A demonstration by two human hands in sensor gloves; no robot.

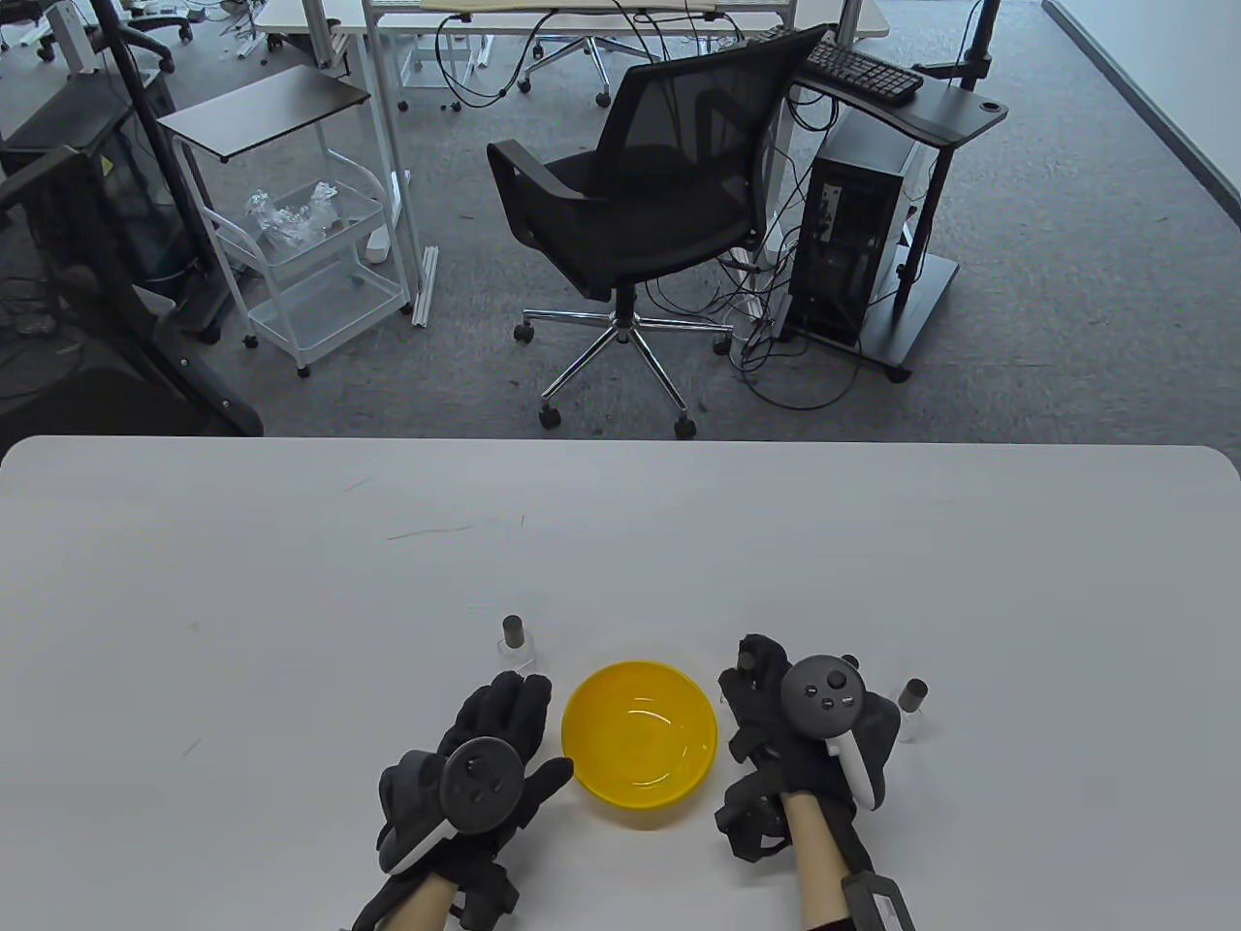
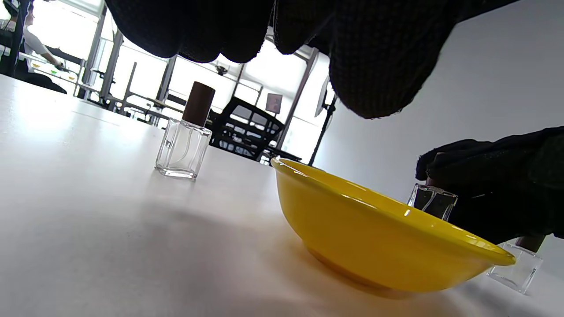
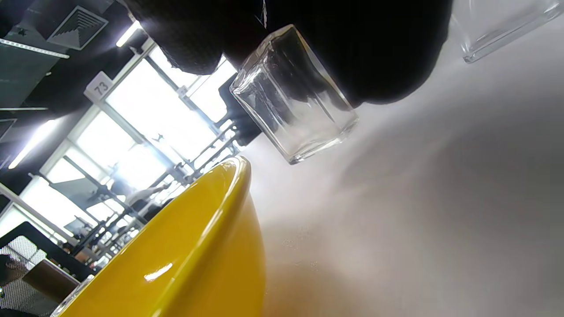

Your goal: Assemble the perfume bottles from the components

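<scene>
My right hand [image 1: 754, 679] grips a clear square glass perfume bottle [image 3: 295, 101] just right of the yellow bowl [image 1: 593, 766]. The fingers curl over its dark cap [image 1: 748, 658], and in the left wrist view the bottle's body [image 2: 434, 202] shows behind the bowl's rim [image 2: 379, 207]. I cannot tell whether it touches the table. My left hand [image 1: 519, 708] lies flat on the table left of the bowl, fingers straight, holding nothing. A capped bottle [image 1: 515, 642] stands just beyond its fingertips. Another capped bottle [image 1: 911, 708] stands right of my right hand.
The bowl looks empty. The white table [image 1: 291, 582] stretches wide to the left, right and far side. Beyond its far edge are an office chair [image 1: 640, 213], a white cart [image 1: 310, 262] and a computer stand [image 1: 873, 223] on the carpet.
</scene>
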